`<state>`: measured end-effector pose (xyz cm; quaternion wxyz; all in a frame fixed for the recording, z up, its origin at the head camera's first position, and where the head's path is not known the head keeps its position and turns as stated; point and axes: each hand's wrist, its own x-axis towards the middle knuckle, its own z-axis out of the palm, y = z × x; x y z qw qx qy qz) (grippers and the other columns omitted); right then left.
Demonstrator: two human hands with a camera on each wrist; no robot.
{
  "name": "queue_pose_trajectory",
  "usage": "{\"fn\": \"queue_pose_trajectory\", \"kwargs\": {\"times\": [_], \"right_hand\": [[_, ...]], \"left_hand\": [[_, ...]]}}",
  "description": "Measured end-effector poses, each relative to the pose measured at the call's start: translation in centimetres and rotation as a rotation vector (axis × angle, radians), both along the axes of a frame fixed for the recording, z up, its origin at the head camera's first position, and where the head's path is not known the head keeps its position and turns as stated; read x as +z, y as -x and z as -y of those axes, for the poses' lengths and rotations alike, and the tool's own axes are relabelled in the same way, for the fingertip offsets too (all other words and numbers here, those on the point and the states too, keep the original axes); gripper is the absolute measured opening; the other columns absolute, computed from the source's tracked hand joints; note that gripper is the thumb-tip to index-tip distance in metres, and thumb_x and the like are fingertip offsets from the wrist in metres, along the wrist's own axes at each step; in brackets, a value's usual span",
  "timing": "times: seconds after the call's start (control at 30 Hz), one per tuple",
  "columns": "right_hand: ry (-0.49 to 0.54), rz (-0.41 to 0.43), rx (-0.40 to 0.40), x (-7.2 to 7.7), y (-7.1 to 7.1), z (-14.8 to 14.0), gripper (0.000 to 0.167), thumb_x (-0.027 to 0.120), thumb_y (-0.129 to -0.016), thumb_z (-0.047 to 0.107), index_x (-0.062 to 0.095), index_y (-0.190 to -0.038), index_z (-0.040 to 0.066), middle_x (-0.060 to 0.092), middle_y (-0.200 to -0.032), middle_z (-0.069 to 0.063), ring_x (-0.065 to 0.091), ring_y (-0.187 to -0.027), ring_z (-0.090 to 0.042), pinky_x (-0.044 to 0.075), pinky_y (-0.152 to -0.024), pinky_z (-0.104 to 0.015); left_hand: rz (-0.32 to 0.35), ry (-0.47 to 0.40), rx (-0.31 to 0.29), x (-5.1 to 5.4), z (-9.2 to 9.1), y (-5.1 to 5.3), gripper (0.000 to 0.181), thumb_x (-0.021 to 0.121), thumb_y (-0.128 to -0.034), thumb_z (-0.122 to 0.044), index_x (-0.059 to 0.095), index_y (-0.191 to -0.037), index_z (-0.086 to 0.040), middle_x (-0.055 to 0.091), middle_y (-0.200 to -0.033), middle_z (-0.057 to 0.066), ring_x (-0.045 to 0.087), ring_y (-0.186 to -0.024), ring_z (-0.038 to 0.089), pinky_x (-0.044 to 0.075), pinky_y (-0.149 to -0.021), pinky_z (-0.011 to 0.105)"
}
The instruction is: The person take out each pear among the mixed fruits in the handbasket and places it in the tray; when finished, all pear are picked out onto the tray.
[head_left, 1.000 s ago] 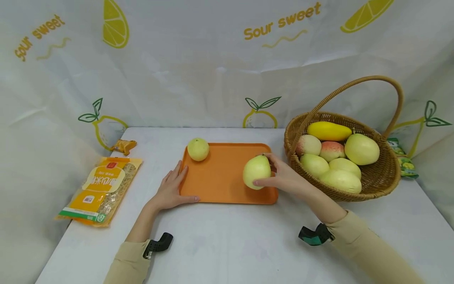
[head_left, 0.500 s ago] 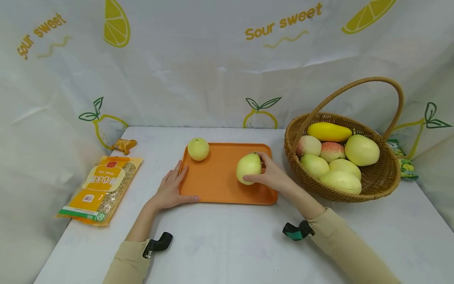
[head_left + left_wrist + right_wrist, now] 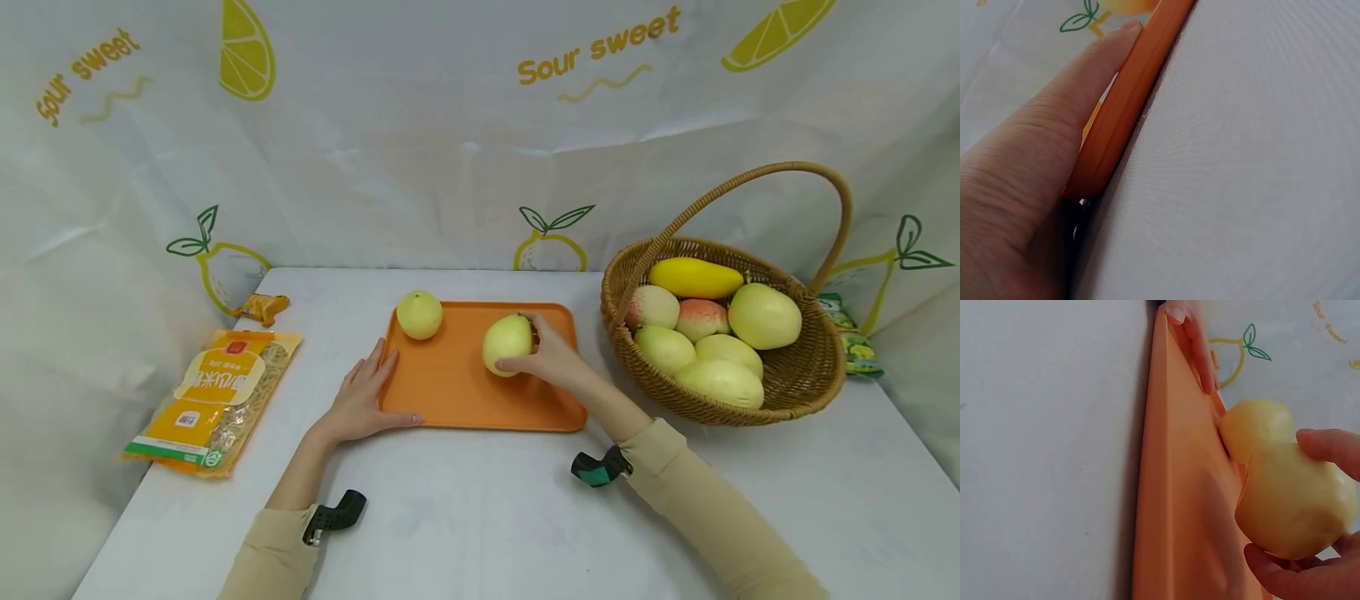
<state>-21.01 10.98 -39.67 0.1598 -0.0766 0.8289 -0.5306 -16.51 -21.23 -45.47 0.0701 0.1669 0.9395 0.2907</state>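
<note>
against half a second ago, the pale green fruit (image 3: 504,348) has travelled left over the orange tray (image 3: 450,392), away from the tray's right edge; it seems to hang just above the surface, so i judge it not yet set down. the right hand (image 3: 553,358) has a closed grip round it, thumb at the near side. a second fruit (image 3: 419,315) sits at the tray's far left corner. the left hand (image 3: 362,398) is ungripped, straight fingers touching the tray's near left corner. the fruit is smooth and rounded, faintly dimpled; the tray looks like matte plastic, round-cornered; the basket (image 3: 802,367) near the tabletop's (image 3: 480,500) far right corner is coarsely woven.
</note>
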Motion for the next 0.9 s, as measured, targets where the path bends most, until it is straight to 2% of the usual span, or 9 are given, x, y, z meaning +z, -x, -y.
{"fn": "queue_pose_trajectory", "kwargs": {"times": [0.17,0.6,0.9], "right_hand": [[0.020,-0.003,0.005,-0.2,0.7,0.7,0.090,0.084,-0.077,0.024,0.030,-0.148,0.013,0.043,-0.141,-0.014,0.048,-0.120,-0.032,0.042,-0.099,-0.048],[0.010,-0.083,-0.023,-0.7,2.6,2.3,0.083,0.082,-0.078,0.014,0.034,-0.145,0.013,0.040,-0.142,-0.015,0.049,-0.118,-0.034,0.043,-0.098,-0.048],[-0.032,-0.101,-0.055,-0.7,3.3,3.0,0.090,0.083,-0.077,0.016,0.029,-0.149,0.010,0.040,-0.145,-0.014,0.047,-0.122,-0.033,0.040,-0.103,-0.047]], "left_hand": [[-0.007,0.002,0.002,0.1,0.1,0.0,0.116,0.077,-0.0746,-0.057,0.016,-0.155,0.000,-0.005,-0.162,0.018,0.001,-0.147,0.037,-0.001,-0.116,0.052],[-0.008,0.011,0.003,-0.1,0.0,0.1,0.115,0.077,-0.0748,-0.058,0.016,-0.155,-0.001,-0.006,-0.162,0.017,0.001,-0.147,0.039,-0.001,-0.116,0.052],[0.000,0.006,0.008,-0.2,-0.1,0.1,0.115,0.076,-0.0747,-0.058,0.016,-0.155,-0.002,-0.005,-0.162,0.017,0.001,-0.147,0.040,0.000,-0.116,0.053]]}}
